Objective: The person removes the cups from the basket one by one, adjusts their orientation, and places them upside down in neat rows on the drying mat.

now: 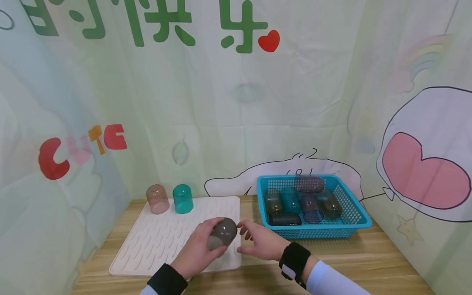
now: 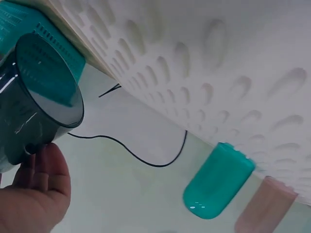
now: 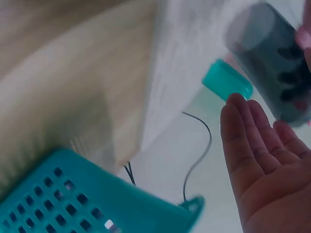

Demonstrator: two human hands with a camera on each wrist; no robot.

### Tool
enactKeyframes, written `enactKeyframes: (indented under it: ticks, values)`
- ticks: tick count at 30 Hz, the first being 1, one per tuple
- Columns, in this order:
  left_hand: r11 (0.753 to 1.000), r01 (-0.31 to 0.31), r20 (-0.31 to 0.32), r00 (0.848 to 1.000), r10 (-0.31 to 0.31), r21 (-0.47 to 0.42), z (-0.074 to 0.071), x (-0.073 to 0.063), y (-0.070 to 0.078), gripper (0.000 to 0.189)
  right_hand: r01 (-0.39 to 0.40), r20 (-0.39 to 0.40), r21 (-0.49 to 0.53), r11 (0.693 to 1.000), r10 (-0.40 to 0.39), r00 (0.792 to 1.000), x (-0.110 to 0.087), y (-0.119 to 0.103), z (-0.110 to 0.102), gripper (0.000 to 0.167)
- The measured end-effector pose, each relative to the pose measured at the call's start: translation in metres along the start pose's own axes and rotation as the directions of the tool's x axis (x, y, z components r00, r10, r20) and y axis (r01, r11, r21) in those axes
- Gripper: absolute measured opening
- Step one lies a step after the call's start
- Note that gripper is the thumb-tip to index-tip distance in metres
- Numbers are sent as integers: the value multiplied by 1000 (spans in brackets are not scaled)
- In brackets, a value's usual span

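My left hand (image 1: pixel 196 246) grips a clear grey cup (image 1: pixel 225 230) above the right part of the white ridged mat (image 1: pixel 144 250). The cup is tilted; in the left wrist view its open rim (image 2: pixel 77 104) shows. Just to the right of the cup is my right hand (image 1: pixel 263 241), with relaxed fingers and nothing in its grasp. The right wrist view shows a gap between its extended fingers (image 3: pixel 238 136) and the cup. Upside down at the mat's back left stand a pink cup (image 1: pixel 157 200) and a teal cup (image 1: pixel 183 199).
A blue perforated basket (image 1: pixel 313 234) stands on the wooden table (image 1: pixel 332 266) to the right. Several tinted cups lie inside, including a dark one (image 1: pixel 285 219) and a purple one (image 1: pixel 309 184). Behind the table hangs a printed curtain (image 1: pixel 221 135).
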State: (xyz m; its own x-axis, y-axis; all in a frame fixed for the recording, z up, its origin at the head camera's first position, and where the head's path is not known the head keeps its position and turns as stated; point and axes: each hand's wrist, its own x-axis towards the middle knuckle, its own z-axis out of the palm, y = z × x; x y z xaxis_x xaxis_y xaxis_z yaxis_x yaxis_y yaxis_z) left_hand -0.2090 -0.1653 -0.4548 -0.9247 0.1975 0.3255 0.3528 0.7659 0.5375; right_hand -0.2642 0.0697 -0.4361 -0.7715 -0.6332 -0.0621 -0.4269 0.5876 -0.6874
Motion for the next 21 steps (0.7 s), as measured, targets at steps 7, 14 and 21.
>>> enactKeyframes:
  ticks: [7,14,21]
  values:
    - [992,118,-45,992,-120,-41,-9,5,-13,80,94,107,-169,981,-77,991,8,14,27,50]
    - [985,146,-70,986,-152,-86,-11,20,-20,82,262,263,-328,908,-178,948,10,20,42,38]
    - [987,138,-113,983,-147,-86,-12,42,-34,84,348,322,-397,849,-225,919,4,26,50,39]
